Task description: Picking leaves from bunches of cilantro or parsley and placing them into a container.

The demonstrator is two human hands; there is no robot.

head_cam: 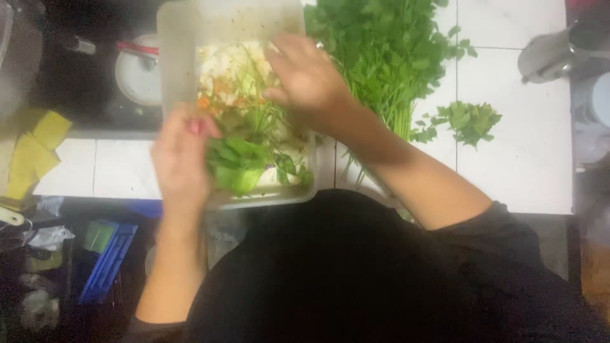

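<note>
At the worktop's front edge, the left hand gripped the clear tub's near rim to steady it, while the right hand, fingers curled, pressed greens inside.

Off to the right of the right hand we see a big bunch of leafy green herbs lying on the white tiled tabletop, with a small loose sprig further right. Beyond that stands a grey metal vessel. Left of the left hand lies a yellow cloth, and above it a round white lid. Below it sits a blue crate.
</note>
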